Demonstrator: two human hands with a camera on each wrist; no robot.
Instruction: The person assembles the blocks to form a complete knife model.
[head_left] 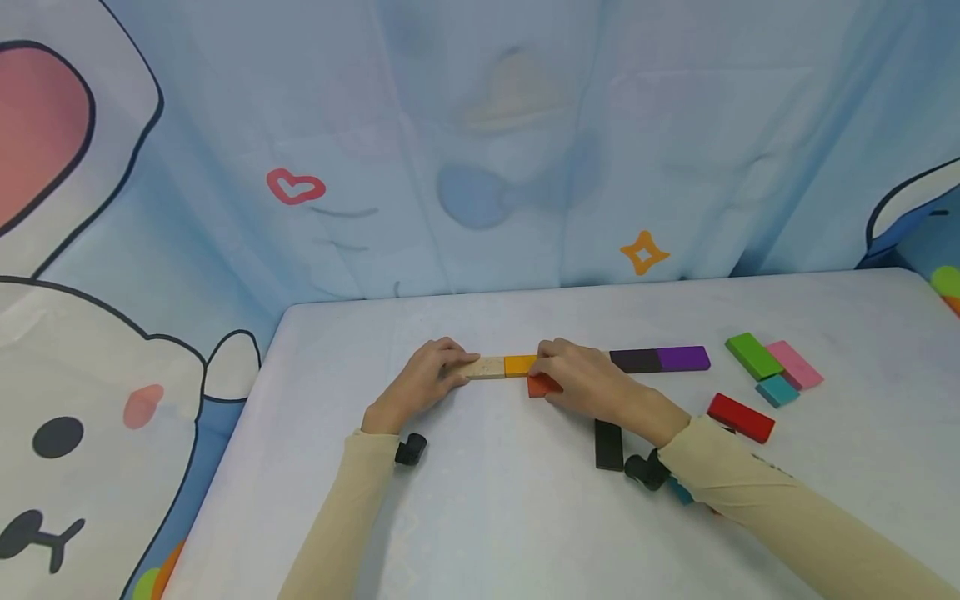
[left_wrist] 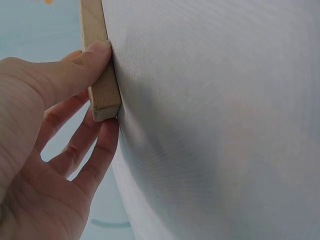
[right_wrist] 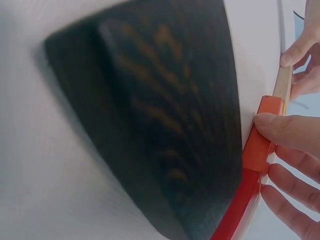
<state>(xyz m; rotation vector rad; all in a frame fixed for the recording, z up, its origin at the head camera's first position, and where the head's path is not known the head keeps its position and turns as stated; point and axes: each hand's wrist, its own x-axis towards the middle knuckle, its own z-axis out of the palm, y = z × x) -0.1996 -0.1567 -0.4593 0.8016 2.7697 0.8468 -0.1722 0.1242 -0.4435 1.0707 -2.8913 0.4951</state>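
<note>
The left hand (head_left: 427, 375) pinches the pale rectangular wooden block (head_left: 486, 367) left of the yellow rectangular block (head_left: 519, 366), presumably anchoring it; the right-hand grip (head_left: 588, 379) pinches the orange-red rectangular block (head_left: 541, 386) at the yellow block's near-right corner, apparently for alignment.

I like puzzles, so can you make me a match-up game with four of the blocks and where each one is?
Blocks:
1. Purple block
2. Pale wooden block
3. Green block
4. Red-orange block

Places:
A. Beside the pink block
B. Touched by the right hand
C. End to end with a black block
D. Held by the left hand

Right pairs: 1-C, 2-D, 3-A, 4-B
</note>
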